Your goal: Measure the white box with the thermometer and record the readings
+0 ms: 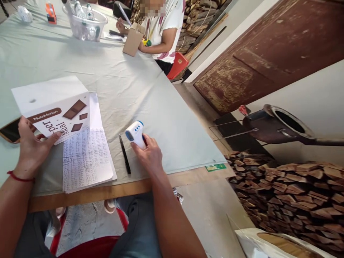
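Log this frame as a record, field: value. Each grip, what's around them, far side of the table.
left grip: holds NutriMotion package
right grip: around infrared thermometer
by left grip: smartphone, partly hidden
between grips: handwritten sheets, partly covered by package; black pen, right of sheets
surface: pale tablecloth
far side: co-worker with cardboard box; translucent basin holding bottles

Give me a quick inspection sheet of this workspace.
Surface: pale, creased tablecloth over a wooden table edge.
Job's things: NutriMotion packaging; white-and-blue handheld thermometer.
Clutter: handwritten sheets, black pen, phone-like object, plastic basin holding bottles.
Hands: left hand, fingers gripping the packaging; right hand, fingers around the thermometer's handle.
Cables: nothing clearly identifiable seen.
Surroundings: another person with a cardboard box; brown door; stacked firewood.
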{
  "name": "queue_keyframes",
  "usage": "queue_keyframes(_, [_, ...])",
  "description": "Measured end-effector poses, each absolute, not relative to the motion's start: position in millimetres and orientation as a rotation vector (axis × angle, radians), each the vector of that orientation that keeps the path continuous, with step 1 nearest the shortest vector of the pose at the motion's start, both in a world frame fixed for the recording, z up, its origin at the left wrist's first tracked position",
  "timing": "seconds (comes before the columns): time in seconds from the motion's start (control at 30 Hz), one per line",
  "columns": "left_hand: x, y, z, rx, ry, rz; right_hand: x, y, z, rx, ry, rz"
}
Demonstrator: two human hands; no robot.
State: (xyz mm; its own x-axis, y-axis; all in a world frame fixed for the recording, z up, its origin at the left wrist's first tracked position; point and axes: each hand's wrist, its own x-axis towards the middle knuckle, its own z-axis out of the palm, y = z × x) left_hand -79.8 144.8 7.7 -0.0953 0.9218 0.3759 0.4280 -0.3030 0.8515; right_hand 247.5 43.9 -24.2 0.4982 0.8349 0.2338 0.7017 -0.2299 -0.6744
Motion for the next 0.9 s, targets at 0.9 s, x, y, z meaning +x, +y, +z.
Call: queue_keyframes(0.9, [-30,76,-1,2.849,0.765,0.424,207,28,-15,-1.346,-1.327,0.664])
